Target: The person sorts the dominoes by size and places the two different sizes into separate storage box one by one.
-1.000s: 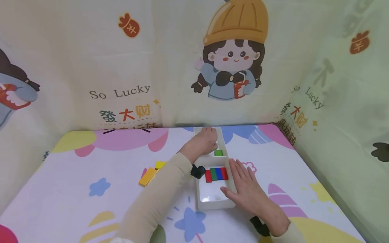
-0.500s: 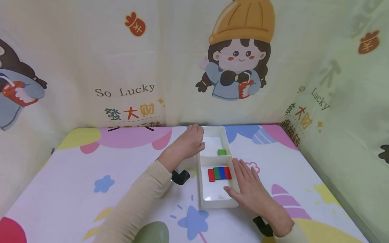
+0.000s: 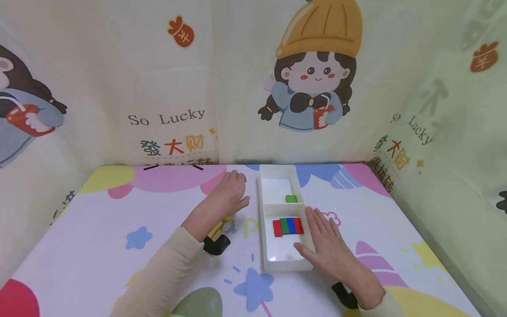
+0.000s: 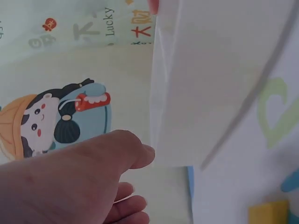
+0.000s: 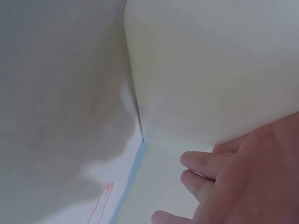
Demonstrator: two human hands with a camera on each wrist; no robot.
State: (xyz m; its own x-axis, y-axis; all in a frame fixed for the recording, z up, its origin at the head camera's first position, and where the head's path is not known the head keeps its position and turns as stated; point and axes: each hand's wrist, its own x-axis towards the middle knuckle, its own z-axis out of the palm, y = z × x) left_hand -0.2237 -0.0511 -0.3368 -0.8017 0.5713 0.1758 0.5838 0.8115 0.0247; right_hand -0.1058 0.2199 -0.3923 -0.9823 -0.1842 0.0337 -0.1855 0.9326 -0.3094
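Blocks (image 3: 215, 229), yellow, hide partly behind the loose-fingered left hand (image 3: 226, 193); the straight-fingered right hand (image 3: 328, 237) touches the box (image 3: 286, 254).

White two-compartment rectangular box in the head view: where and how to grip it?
Probably both upright long side walls, near the white cross divider, from opposite sides: they allow opposed palms. The right hand lies beside the right wall; the left wall is uncovered. Keep it level: coloured rectangular blocks lie inside.

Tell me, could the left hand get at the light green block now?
Probably yes: the left hand is beside the white divided tray, whose open top leaves the light green block uncovered; only a side wall intervenes.
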